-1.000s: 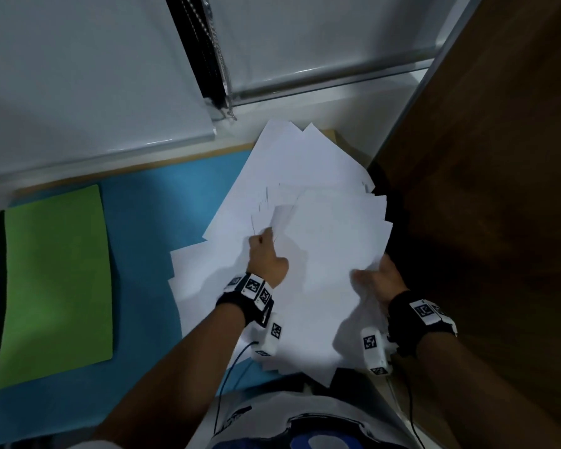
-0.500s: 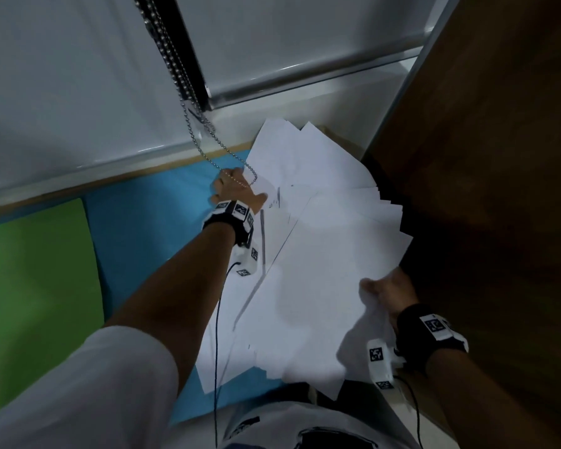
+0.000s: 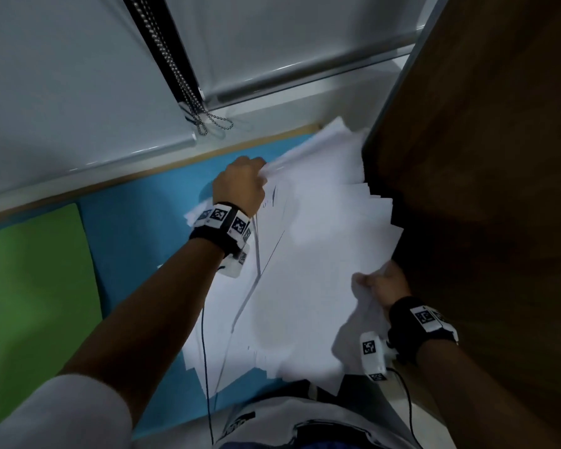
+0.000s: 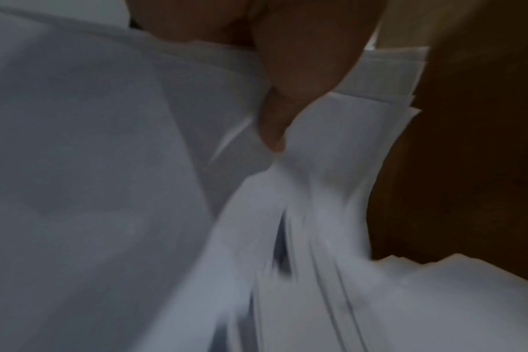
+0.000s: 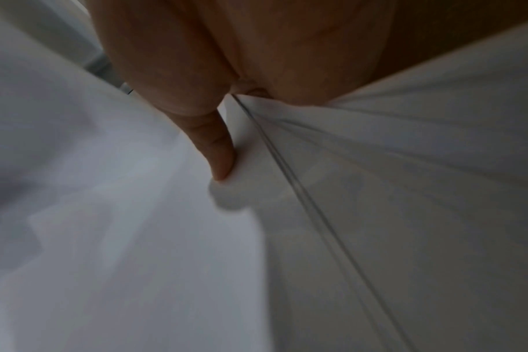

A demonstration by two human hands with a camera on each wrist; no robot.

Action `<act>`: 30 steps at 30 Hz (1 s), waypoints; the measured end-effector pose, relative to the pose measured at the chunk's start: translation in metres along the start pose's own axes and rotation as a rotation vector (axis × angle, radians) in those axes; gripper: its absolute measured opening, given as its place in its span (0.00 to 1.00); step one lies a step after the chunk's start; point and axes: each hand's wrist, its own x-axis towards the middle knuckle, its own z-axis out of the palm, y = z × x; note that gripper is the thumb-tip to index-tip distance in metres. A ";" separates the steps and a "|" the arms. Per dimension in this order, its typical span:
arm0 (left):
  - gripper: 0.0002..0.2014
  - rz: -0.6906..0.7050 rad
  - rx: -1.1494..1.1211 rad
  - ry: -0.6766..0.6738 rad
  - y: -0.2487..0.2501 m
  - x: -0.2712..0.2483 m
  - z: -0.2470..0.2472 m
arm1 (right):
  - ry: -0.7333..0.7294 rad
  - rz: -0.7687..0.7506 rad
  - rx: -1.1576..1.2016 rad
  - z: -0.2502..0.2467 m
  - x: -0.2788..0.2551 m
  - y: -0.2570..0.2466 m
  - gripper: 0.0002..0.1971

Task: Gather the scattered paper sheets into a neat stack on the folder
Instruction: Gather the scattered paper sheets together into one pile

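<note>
A loose, fanned pile of white paper sheets (image 3: 308, 254) covers the right part of the blue table mat (image 3: 136, 228). My left hand (image 3: 240, 186) grips the far left edge of the pile, its thumb (image 4: 275, 114) pressed on the top sheets (image 4: 332, 190). At the near right edge my right hand (image 3: 381, 283) pinches several sheets (image 5: 377, 190), the thumb (image 5: 217, 152) lying on top. The green folder (image 3: 36, 303) lies flat at the far left of the mat, apart from the paper and both hands.
A dark brown wooden panel (image 3: 483, 189) stands right against the pile's right side. A white window sill with a roller blind and its bead chain (image 3: 208, 121) runs along the back. Bare blue mat lies between folder and paper.
My left hand went from the middle of the pile to its far left edge and now grips the sheets there. The right hand keeps its hold at the near right edge.
</note>
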 end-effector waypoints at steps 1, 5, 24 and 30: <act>0.12 0.063 0.002 0.090 0.002 -0.005 -0.011 | -0.001 0.004 -0.012 0.002 0.001 -0.002 0.22; 0.22 0.328 -0.224 0.464 0.006 -0.023 -0.072 | 0.019 -0.008 -0.017 0.005 -0.005 -0.012 0.17; 0.29 -0.391 -0.485 -0.475 0.023 -0.194 0.077 | -0.201 -0.056 0.219 -0.005 -0.021 -0.024 0.12; 0.36 -1.087 -0.119 -0.146 -0.043 -0.221 0.065 | -0.103 -0.106 -0.014 0.002 -0.011 -0.011 0.35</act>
